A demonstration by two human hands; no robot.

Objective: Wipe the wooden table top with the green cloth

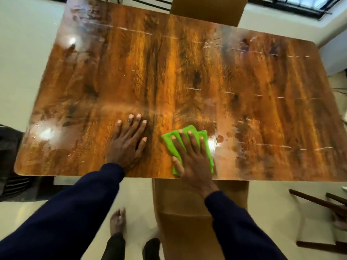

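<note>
A glossy wooden table top [187, 76] fills most of the view, with wet streaks and glare patches on it. The folded green cloth [170, 142] lies near the table's front edge, just right of centre. My right hand [193, 156] presses flat on the cloth with its fingers spread, and the cloth shows around the fingers. My left hand [128, 141] rests flat on the bare wood to the left of the cloth, palm down, fingers apart, holding nothing. Both arms wear dark blue sleeves.
A tan chair [189, 212] is tucked under the front edge below my right arm. Another tan chair back [208, 8] stands at the far side. A wooden chair frame [323, 207] sits at the right. My bare foot [117, 221] is on the pale floor.
</note>
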